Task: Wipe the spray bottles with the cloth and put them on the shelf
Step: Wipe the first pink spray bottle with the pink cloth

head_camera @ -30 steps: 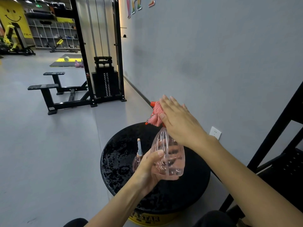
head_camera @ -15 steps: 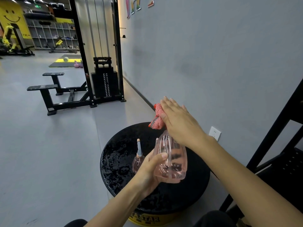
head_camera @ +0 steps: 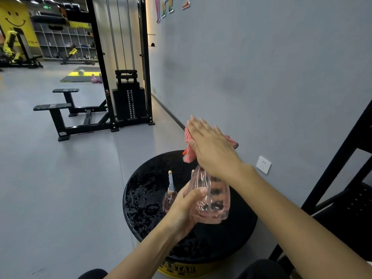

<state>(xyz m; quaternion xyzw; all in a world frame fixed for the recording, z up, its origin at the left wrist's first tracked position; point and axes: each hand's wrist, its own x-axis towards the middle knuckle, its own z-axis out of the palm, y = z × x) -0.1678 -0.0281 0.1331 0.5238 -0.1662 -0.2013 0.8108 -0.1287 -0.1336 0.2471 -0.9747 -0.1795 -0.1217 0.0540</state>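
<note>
My left hand (head_camera: 184, 206) grips the lower body of a clear pink spray bottle (head_camera: 213, 200), held tilted above a round black table top (head_camera: 145, 198). My right hand (head_camera: 211, 150) lies flat over the bottle's top and presses a pink cloth (head_camera: 189, 153) onto it; the spray head is hidden under the cloth and hand. A second, smaller pink bottle (head_camera: 168, 198) with a grey tube sticking up stands on the table just left of my left hand. The black shelf frame (head_camera: 342, 198) is at the right edge.
A grey wall with a white socket (head_camera: 263, 164) runs along the right. A black cable weight machine (head_camera: 128, 97) with low benches (head_camera: 54, 107) stands on the grey floor behind the table. The table's base is yellow with lettering (head_camera: 179, 268).
My right hand with the cloth has shifted slightly over the bottle's top, and the cloth now shows on both sides of the hand. The bottle has turned a little in my left hand.
</note>
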